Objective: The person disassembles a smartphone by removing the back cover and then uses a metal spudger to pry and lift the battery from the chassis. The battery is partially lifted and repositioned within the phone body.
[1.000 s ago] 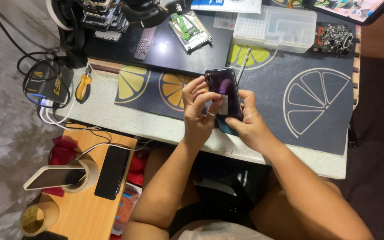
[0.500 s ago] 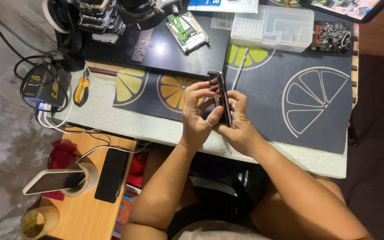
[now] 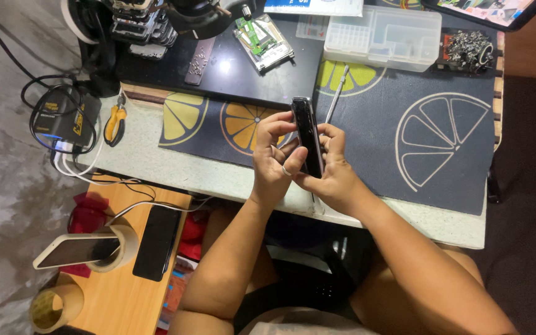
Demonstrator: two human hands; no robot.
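A dark smartphone (image 3: 306, 133) is held on edge between both hands, above a dark mat printed with citrus slices (image 3: 442, 118). My left hand (image 3: 273, 160) grips its left side, fingers curled over the top part, a ring on one finger. My right hand (image 3: 334, 169) supports it from the right and below, thumb against the edge. A thin metal tool (image 3: 337, 93) lies on the mat just beyond the phone.
A clear plastic compartment box (image 3: 383, 36) and a circuit board (image 3: 263, 37) sit at the back. Yellow-handled pliers (image 3: 115, 123) and a power adapter (image 3: 63, 118) with cables lie at left. A low wooden table (image 3: 122, 291) holds two phones and tape rolls.
The phone has been turned from lying flat, back showing, to standing on its edge between the hands. Both hands have stayed in about the same place.
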